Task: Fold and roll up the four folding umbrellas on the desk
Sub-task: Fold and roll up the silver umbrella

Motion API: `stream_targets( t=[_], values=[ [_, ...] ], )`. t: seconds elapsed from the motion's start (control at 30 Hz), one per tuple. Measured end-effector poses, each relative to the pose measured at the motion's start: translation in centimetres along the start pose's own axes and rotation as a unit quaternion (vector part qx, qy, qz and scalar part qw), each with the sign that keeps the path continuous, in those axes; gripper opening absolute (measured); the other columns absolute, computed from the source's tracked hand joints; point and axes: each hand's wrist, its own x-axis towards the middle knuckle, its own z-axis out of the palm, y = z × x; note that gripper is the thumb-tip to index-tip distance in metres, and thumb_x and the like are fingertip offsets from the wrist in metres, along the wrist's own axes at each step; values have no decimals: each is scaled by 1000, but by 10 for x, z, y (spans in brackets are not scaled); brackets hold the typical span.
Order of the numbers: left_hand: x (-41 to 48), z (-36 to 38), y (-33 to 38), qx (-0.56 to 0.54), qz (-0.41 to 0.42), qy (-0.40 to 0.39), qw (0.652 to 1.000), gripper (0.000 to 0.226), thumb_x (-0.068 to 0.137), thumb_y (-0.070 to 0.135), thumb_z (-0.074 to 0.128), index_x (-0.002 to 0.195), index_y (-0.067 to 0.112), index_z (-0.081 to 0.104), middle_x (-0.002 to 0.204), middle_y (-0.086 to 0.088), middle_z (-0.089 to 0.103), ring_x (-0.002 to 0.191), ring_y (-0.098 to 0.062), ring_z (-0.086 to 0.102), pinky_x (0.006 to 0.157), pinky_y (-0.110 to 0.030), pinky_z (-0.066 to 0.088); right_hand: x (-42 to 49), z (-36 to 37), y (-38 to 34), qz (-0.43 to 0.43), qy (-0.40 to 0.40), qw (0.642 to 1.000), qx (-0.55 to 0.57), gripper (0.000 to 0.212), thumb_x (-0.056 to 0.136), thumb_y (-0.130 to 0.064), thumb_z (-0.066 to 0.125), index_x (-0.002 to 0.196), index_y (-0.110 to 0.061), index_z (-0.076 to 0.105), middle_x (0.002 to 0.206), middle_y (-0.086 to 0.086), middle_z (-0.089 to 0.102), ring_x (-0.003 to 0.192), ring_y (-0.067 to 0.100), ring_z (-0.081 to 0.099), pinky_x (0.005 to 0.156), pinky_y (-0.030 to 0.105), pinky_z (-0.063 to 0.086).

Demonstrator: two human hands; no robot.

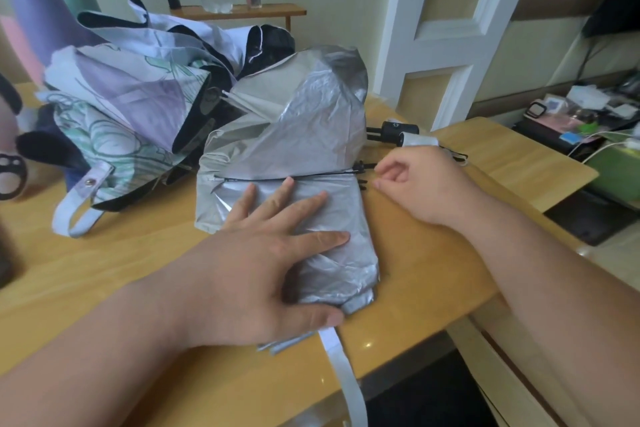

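From the head camera, the silver umbrella (pixel 304 135) is lying on the wooden table (pixel 433 253) near its front edge. Its long axis is running away from the person, with the black handle (pixel 393 130) pointing to the far side and a white strap (pixel 337 357) hanging over the near edge. Its shiny, crinkled canopy is lying flat in front and billowing up behind. The left hand (pixel 263 253) is pressing the flat panel, fingers straight and spread. The right hand (pixel 419 184) is resting beside the black rib tips (pixel 362 177), fingers curled; I cannot tell whether they are pinching anything. Patterned lilac umbrellas (pixel 131 97) are sitting heaped behind, leftward.
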Motion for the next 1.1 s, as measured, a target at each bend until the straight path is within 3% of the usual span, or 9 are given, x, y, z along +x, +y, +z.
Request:
stream_targets(
  t=[0.13, 0.2, 0.3, 0.37, 0.47, 0.73, 0.93, 1.03, 1.1],
  values=[
    [-3, 1, -1, -21, 33, 26, 999, 77, 75, 74, 51, 147, 54, 36, 169, 23, -1, 155, -9, -19, 125, -56, -7, 21, 0, -3, -27, -33, 999, 13, 3, 87, -25, 80, 88, -23, 78, 67, -15, 69, 57, -8, 60, 54, 10, 48],
    [-4, 1, 1, -39, 63, 41, 996, 57, 74, 64, 56, 128, 47, 50, 168, 22, 10, 157, -10, -9, 125, -58, -1, 20, -2, -1, -45, -41, 998, 27, 4, 86, -20, 79, 85, -23, 79, 61, -20, 67, 57, -9, 60, 56, 7, 46],
    [-4, -1, 4, -66, 108, 55, 990, 26, 76, 51, 60, 95, 38, 48, 165, 18, 25, 158, -11, 2, 124, -61, 4, 16, -3, 7, -63, -45, 995, 60, 7, 83, -19, 82, 83, -25, 80, 73, -15, 74, 70, -3, 67, 70, 16, 52],
    [-4, 0, 4, -76, 130, 61, 987, 17, 78, 45, 60, 85, 34, 48, 163, 18, 31, 158, -9, 6, 124, -63, 5, 13, -1, 10, -66, -37, 995, 68, 6, 80, -25, 85, 84, -26, 81, 77, -10, 75, 74, 5, 69, 74, 22, 55],
    [-3, 1, 5, -88, 147, 67, 983, 12, 79, 37, 62, 78, 31, 52, 161, 19, 35, 157, -8, 9, 123, -65, 6, 13, 4, 11, -88, -18, 994, 68, 8, 80, -26, 85, 87, -29, 81, 82, -11, 75, 78, 6, 68, 76, 20, 54],
    [-6, -4, 8, -102, 141, 70, 982, 7, 78, 33, 55, 74, 28, 54, 159, 19, 37, 156, -7, 12, 123, -63, 7, 20, 14, 12, -172, -17, 985, -3, 5, 86, -20, 78, 88, -21, 82, 82, -11, 67, 78, 4, 61, 75, 21, 49],
    [-2, 0, 12, -105, 140, 66, 982, 8, 78, 32, 54, 74, 28, 48, 158, 17, 41, 156, -7, 13, 123, -63, 7, 25, 17, 11, -161, 24, 986, -20, 4, 87, -20, 78, 89, -17, 81, 77, -16, 61, 74, 0, 58, 70, 17, 43],
    [0, 3, 15, -106, 141, 48, 983, 20, 88, 40, 63, 87, 33, 44, 162, 12, 36, 156, -5, 10, 125, -59, 5, 24, 19, 12, -164, 35, 986, -20, 3, 86, -19, 78, 87, -17, 81, 76, -15, 60, 72, 2, 58, 69, 20, 45],
    [0, 4, 18, -123, 137, 9, 983, 35, 92, 58, 61, 112, 34, 46, 167, 11, 27, 156, 0, 2, 127, -51, -1, 24, 21, 13, -165, 46, 985, -18, 2, 86, -17, 79, 85, -16, 81, 75, -15, 60, 71, 2, 57, 69, 21, 47]
  ],
)
